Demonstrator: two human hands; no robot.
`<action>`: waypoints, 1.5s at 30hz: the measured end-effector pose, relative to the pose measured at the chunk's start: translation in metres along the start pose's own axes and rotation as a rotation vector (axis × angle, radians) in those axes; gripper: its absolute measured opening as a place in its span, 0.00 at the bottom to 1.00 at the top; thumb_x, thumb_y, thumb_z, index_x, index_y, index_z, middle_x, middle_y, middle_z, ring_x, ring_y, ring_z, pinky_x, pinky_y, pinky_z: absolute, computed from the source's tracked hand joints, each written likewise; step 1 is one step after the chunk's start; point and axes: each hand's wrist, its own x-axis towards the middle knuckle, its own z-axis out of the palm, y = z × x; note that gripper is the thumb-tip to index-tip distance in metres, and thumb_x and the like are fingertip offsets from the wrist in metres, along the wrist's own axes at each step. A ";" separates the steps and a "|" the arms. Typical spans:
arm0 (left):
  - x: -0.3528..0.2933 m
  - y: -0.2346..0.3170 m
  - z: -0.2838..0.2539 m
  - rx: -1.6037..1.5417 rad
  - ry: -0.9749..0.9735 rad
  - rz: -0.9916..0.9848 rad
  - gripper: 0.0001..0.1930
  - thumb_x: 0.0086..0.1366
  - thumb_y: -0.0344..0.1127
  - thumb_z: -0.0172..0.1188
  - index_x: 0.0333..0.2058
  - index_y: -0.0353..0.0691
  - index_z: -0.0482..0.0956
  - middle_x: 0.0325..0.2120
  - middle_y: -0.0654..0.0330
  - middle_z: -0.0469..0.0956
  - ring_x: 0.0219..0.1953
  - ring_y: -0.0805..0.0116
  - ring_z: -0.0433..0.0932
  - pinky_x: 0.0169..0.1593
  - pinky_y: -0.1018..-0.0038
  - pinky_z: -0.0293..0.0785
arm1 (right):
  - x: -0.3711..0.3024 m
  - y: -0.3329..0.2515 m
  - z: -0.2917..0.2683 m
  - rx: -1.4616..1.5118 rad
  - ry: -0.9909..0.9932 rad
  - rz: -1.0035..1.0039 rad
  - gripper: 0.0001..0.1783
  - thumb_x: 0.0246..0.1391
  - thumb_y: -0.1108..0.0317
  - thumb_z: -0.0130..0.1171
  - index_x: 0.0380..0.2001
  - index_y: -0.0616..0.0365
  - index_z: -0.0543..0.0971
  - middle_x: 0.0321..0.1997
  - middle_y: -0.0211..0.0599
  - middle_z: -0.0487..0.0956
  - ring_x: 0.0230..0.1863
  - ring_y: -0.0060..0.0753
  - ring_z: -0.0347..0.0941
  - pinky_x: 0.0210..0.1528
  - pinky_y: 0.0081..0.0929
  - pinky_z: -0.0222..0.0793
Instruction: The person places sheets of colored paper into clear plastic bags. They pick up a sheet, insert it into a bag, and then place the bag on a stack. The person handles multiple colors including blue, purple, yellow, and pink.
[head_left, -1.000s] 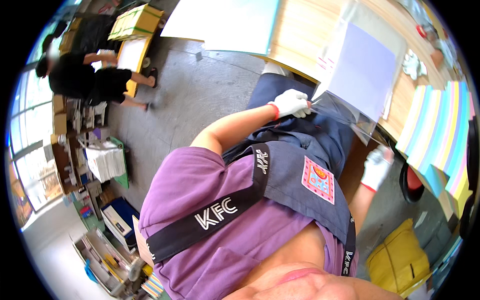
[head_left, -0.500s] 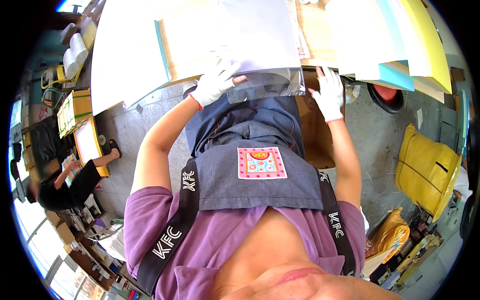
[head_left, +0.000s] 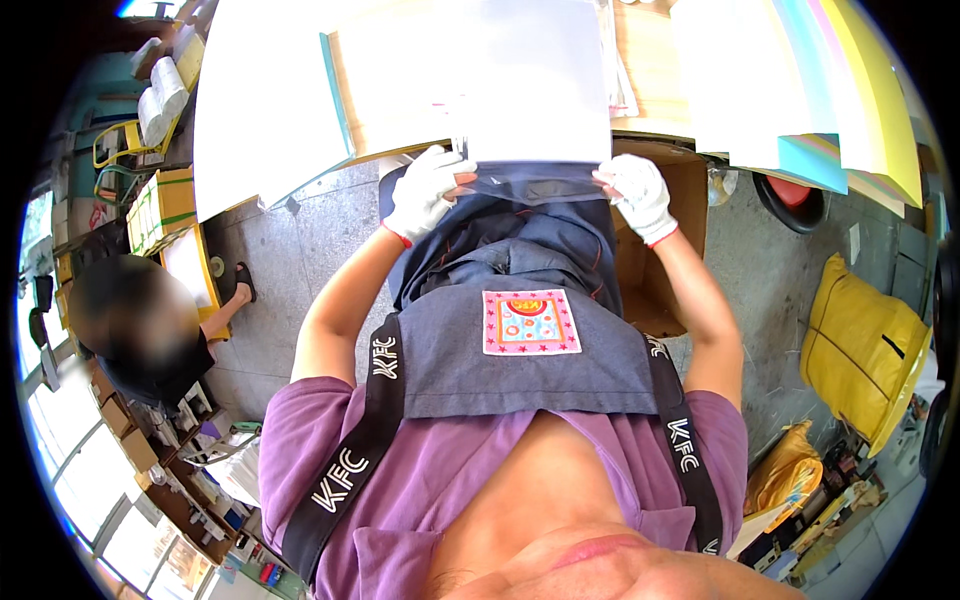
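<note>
A stack of white paper lies at the table's near edge, inside or under a clear plastic bag. The bag's loose transparent end hangs over the edge above my lap. My left hand, in a white glove with bare fingertips, pinches the left corner of that end. At the opposite corner my right hand, gloved the same way, has its thumb and finger closed on the plastic.
Large white sheets cover the table's left side; stepped stacks of coloured paper stand at right. Below the table are a cardboard box and a black basin. A yellow sack lies right; another person sits left.
My right hand has gone from spread fingers beside the bag to gripping its corner. My left hand now pinches the other corner, and the bag's end is drawn out between them.
</note>
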 end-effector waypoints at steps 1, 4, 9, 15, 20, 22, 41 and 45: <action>-0.012 -0.001 0.013 -0.105 0.077 -0.129 0.11 0.61 0.40 0.58 0.39 0.44 0.82 0.39 0.61 0.80 0.45 0.59 0.77 0.53 0.65 0.69 | -0.009 -0.011 0.004 0.039 0.034 0.123 0.13 0.46 0.66 0.65 0.38 0.48 0.81 0.34 0.30 0.80 0.39 0.36 0.75 0.45 0.34 0.71; -0.014 0.022 0.038 -0.491 0.295 -0.696 0.16 0.70 0.44 0.49 0.31 0.40 0.79 0.23 0.61 0.75 0.26 0.72 0.71 0.35 0.75 0.68 | -0.029 -0.031 0.040 0.321 0.217 0.702 0.05 0.52 0.66 0.60 0.29 0.54 0.76 0.26 0.37 0.77 0.28 0.38 0.75 0.33 0.32 0.71; 0.011 0.020 0.071 -0.878 0.591 -1.061 0.12 0.69 0.37 0.50 0.25 0.42 0.71 0.18 0.71 0.62 0.21 0.81 0.57 0.26 0.79 0.53 | 0.001 -0.045 0.072 0.483 0.534 1.184 0.13 0.63 0.59 0.54 0.29 0.57 0.72 0.20 0.26 0.69 0.20 0.20 0.63 0.23 0.22 0.60; 0.028 0.025 0.092 -1.044 0.800 -1.194 0.10 0.70 0.38 0.48 0.30 0.43 0.70 0.21 0.69 0.66 0.22 0.80 0.62 0.27 0.80 0.63 | 0.011 -0.034 0.083 0.727 0.638 1.488 0.16 0.63 0.57 0.54 0.27 0.58 0.72 0.19 0.23 0.66 0.20 0.14 0.58 0.21 0.20 0.54; 0.010 0.014 0.083 -0.654 0.489 -0.968 0.16 0.72 0.43 0.44 0.41 0.34 0.74 0.32 0.52 0.76 0.37 0.59 0.75 0.43 0.65 0.70 | 0.044 -0.030 0.029 0.697 0.321 1.608 0.22 0.63 0.50 0.52 0.20 0.51 0.73 0.14 0.20 0.65 0.13 0.16 0.58 0.14 0.22 0.50; 0.015 0.012 0.057 -0.400 0.002 -0.975 0.22 0.69 0.50 0.49 0.47 0.36 0.74 0.36 0.52 0.77 0.39 0.66 0.75 0.43 0.70 0.72 | 0.070 -0.039 -0.005 0.698 0.115 1.372 0.22 0.63 0.50 0.52 0.18 0.49 0.70 0.14 0.19 0.65 0.13 0.13 0.56 0.14 0.18 0.49; -0.146 -0.126 -0.186 -0.199 0.738 -1.127 0.30 0.67 0.49 0.56 0.56 0.27 0.69 0.48 0.48 0.77 0.52 0.64 0.73 0.55 0.71 0.66 | 0.309 -0.145 0.203 0.707 -0.303 0.663 0.29 0.51 0.44 0.61 0.37 0.63 0.71 0.33 0.56 0.79 0.36 0.53 0.76 0.39 0.43 0.68; -0.195 -0.161 -0.173 0.225 0.536 -1.206 0.28 0.68 0.53 0.51 0.58 0.38 0.70 0.57 0.46 0.71 0.56 0.52 0.72 0.58 0.66 0.65 | 0.334 -0.178 0.221 0.447 -0.624 0.703 0.37 0.54 0.37 0.53 0.46 0.64 0.70 0.43 0.55 0.79 0.49 0.53 0.75 0.50 0.41 0.69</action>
